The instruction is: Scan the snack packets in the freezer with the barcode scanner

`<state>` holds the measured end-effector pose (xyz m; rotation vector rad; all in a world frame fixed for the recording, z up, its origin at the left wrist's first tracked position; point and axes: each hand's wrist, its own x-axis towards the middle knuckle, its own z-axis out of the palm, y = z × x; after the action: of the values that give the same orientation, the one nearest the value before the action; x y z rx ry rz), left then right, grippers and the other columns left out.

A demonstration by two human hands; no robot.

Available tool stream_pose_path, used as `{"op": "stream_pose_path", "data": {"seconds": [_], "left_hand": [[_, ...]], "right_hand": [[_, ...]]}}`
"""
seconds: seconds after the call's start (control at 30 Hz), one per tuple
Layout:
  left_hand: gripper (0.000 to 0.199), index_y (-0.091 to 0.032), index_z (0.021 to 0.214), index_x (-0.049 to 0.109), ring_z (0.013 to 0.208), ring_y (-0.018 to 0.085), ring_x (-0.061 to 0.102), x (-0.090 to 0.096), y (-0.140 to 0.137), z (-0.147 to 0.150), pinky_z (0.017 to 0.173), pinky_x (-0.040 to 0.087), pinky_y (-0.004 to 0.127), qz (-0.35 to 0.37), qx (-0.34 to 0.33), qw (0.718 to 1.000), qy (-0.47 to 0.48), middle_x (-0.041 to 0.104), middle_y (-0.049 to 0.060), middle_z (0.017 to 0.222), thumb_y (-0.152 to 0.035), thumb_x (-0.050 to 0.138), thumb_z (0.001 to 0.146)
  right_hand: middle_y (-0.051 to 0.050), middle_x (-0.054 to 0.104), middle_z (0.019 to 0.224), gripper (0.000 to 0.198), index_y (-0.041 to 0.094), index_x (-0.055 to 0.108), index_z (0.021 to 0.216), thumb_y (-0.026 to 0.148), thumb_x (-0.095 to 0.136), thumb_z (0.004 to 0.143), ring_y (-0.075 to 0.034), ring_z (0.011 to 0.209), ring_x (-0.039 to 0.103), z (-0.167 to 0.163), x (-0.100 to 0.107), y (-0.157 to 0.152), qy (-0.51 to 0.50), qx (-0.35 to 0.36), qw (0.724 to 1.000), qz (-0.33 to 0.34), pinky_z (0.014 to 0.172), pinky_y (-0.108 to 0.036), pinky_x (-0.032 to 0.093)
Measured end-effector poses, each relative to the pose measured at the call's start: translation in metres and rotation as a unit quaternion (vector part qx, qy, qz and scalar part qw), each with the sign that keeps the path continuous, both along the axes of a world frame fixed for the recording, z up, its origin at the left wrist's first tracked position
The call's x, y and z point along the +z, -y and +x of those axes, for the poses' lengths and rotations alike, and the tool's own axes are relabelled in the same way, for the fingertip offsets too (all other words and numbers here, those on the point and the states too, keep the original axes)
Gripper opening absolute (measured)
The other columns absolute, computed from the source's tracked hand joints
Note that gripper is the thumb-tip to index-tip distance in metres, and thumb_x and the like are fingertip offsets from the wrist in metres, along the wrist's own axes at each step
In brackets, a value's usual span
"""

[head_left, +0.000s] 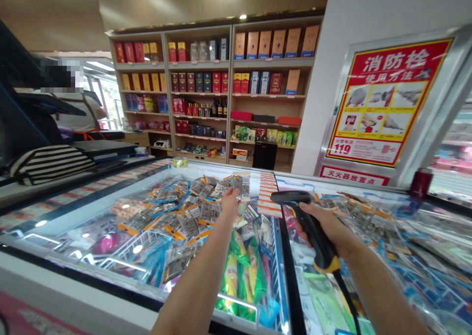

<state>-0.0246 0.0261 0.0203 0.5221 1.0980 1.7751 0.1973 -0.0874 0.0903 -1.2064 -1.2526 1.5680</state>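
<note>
My right hand (330, 227) is wrapped around the grip of a black and yellow barcode scanner (315, 229), whose head points left and whose cord hangs down. My left hand (230, 201) reaches forward over the glass top of a chest freezer, fingers closed on a small clear packet (243, 186) with dark contents. Around and beyond it, many similar packets (180, 217) with orange and blue strips lie in a spread pile. A strip of orange and white labels (268, 192) is on the freezer between the scanner and the held packet.
Yellow-green bags (245, 271) show in a freezer basket. More packets (368, 222) lie on the right side. A dark red cup (420, 183) stands at the far right, a roll of tape (180, 162) at the back. Shelves (201, 67) of boxes line the wall; a person stands at left.
</note>
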Motion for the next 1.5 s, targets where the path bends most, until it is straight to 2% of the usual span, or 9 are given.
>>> {"op": "stream_pose_path", "data": {"seconds": [0.17,0.33,0.8,1.1,1.3,1.5], "left_hand": [[0.026,-0.021,0.088,0.057,0.075,0.012,0.055,-0.004,-0.001,-0.005,0.062,0.041,0.024,-0.011,0.003,1.0,0.006,0.061,0.002,0.088,-0.017,0.058,0.062],[0.025,-0.022,0.086,0.057,0.075,0.012,0.055,-0.004,0.002,-0.005,0.06,0.04,0.023,-0.014,-0.004,1.0,0.021,0.061,0.001,0.086,-0.018,0.059,0.062],[0.023,-0.022,0.08,0.057,0.079,0.014,0.054,-0.009,-0.001,-0.008,0.065,0.038,0.026,0.005,-0.015,1.0,0.017,0.061,0.001,0.088,-0.021,0.062,0.058],[0.023,-0.022,0.079,0.056,0.076,0.014,0.054,-0.01,-0.002,-0.008,0.066,0.038,0.027,0.005,-0.009,1.0,0.019,0.06,0.0,0.082,-0.022,0.062,0.057],[0.019,-0.021,0.076,0.057,0.072,0.013,0.054,-0.008,0.0,-0.008,0.064,0.038,0.026,0.012,-0.013,1.0,0.021,0.06,0.0,0.079,-0.02,0.061,0.058],[0.022,-0.022,0.079,0.055,0.08,0.014,0.054,-0.008,-0.002,-0.007,0.065,0.039,0.026,0.006,-0.006,1.0,0.028,0.059,0.001,0.085,-0.019,0.06,0.059]], "right_hand": [[-0.003,0.058,0.051,0.026,0.015,0.055,0.068,0.041,0.05,0.071,-0.012,0.035,0.05,0.009,0.006,0.017,-0.013,0.027,0.999,0.014,0.03,-0.021,0.04],[-0.005,0.058,0.051,0.029,0.013,0.056,0.064,0.041,0.049,0.071,-0.012,0.035,0.051,0.027,0.009,0.03,-0.032,0.006,0.999,-0.012,0.032,-0.021,0.041],[-0.003,0.057,0.049,0.028,0.013,0.055,0.064,0.04,0.049,0.073,-0.01,0.034,0.05,0.034,0.005,0.029,-0.009,-0.026,0.999,-0.021,0.031,-0.019,0.039],[-0.004,0.057,0.048,0.037,0.012,0.056,0.059,0.044,0.046,0.073,-0.01,0.034,0.049,0.036,-0.002,0.023,0.043,0.031,0.998,0.017,0.033,-0.019,0.037],[-0.002,0.056,0.046,0.035,0.013,0.055,0.06,0.044,0.046,0.073,-0.009,0.034,0.049,0.036,-0.004,0.023,0.043,0.032,0.998,0.017,0.032,-0.018,0.036],[-0.002,0.056,0.046,0.032,0.013,0.052,0.062,0.044,0.047,0.073,-0.009,0.033,0.049,0.029,-0.007,0.02,0.073,0.022,0.997,0.0,0.031,-0.018,0.036]]}}
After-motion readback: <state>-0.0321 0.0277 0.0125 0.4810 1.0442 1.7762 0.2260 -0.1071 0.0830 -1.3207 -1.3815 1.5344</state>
